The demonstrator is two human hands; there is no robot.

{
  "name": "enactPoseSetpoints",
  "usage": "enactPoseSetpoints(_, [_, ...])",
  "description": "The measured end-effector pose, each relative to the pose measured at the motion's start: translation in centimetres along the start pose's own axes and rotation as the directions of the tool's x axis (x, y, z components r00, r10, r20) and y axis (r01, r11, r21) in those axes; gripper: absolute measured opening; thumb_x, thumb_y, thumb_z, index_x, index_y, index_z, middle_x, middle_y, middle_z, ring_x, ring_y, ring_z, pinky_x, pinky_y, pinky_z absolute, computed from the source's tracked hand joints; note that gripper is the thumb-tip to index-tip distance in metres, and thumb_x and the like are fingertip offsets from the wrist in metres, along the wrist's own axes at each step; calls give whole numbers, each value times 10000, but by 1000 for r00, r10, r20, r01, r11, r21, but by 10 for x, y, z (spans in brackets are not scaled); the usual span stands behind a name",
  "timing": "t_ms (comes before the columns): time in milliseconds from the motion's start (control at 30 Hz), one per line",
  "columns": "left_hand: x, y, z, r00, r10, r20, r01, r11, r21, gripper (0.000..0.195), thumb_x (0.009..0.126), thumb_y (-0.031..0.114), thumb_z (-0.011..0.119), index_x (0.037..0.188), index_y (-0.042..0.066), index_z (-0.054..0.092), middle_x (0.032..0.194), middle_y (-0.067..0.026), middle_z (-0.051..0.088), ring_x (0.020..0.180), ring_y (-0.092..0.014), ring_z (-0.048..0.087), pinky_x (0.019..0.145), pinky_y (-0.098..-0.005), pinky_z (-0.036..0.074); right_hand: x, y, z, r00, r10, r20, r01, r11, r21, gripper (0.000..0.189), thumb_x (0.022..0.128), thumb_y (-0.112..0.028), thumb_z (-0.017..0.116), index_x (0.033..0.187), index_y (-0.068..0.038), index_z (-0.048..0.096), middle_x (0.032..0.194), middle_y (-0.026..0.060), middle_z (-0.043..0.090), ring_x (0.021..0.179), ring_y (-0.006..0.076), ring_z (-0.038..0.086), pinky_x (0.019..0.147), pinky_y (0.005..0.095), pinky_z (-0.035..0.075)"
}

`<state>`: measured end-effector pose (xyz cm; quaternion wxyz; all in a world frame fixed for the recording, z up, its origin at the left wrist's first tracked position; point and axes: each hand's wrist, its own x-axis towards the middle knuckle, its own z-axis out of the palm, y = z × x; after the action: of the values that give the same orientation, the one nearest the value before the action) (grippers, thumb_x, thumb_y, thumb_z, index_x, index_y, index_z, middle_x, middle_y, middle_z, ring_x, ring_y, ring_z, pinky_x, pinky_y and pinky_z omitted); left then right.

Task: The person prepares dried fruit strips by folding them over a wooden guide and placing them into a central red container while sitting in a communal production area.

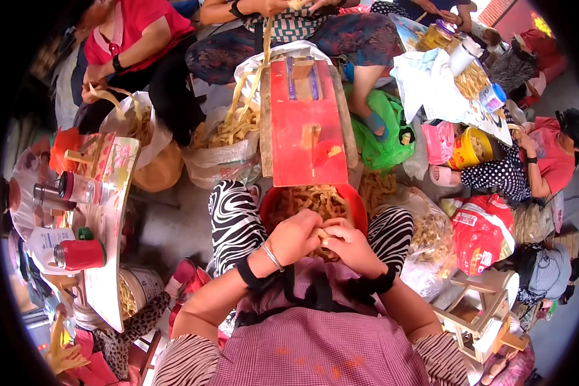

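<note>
Between my knees stands a red basin (pixel 361 202) filled with tan, folded strip pieces (pixel 313 200); whether they are food or plant material I cannot tell. Over its near side my two hands meet. My left hand (pixel 296 236), with a silver bangle on its wrist, pinches one end of a small tan piece (pixel 322 235). On the same piece are the fingers and thumb of my right hand (pixel 350 243). Just beyond the basin lies a red board (pixel 289 130) with a small wooden block (pixel 311 136) fixed upright on it.
White sacks (pixel 222 164) of long tan strips stand beyond my left knee. A green plastic bag (pixel 386 130) and a clear bag of pieces (pixel 429 231) lie to the right. At left is a table (pixel 111 270) with bottles. Several people sit around, one facing me with a strip.
</note>
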<state>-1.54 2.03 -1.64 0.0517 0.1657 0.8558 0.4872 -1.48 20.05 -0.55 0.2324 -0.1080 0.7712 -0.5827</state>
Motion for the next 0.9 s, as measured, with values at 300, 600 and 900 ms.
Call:
enactPoseSetpoints(300, [-9, 12, -5, 940, 324, -110, -292, 927, 237, 184, 762, 152, 621, 876, 20, 562, 816, -116, 547, 731, -297, 570, 621, -360, 482, -1, 19, 0, 931, 90, 354, -353, 468, 810, 336, 939, -134, 434, 1248, -3, 445, 1141, 53, 555, 1021, 135, 534, 848, 285, 436])
enactPoseSetpoints(600, [-18, -2, -17, 992, -50, 116, 66, 988, -141, 216, 870, 225, 527, 851, 19, 589, 659, -66, 543, 598, -169, 555, 547, -285, 451, 5, 2, -46, 941, 252, 224, -289, 945, 150, 183, 884, -186, 541, 871, -7, 578, 670, -37, 495, 596, 43, 436, 528, 199, 365])
enactPoseSetpoints(900, [-4, -8, -26, 789, -244, 564, 614, 334, -715, 248, 910, 291, 520, 984, 55, 510, 869, -77, 630, 744, -124, 600, 663, -236, 490, 16, -15, -37, 946, 238, 222, -255, 966, 51, 162, 869, -168, 561, 839, -12, 592, 640, -38, 491, 556, 36, 423, 499, 185, 336])
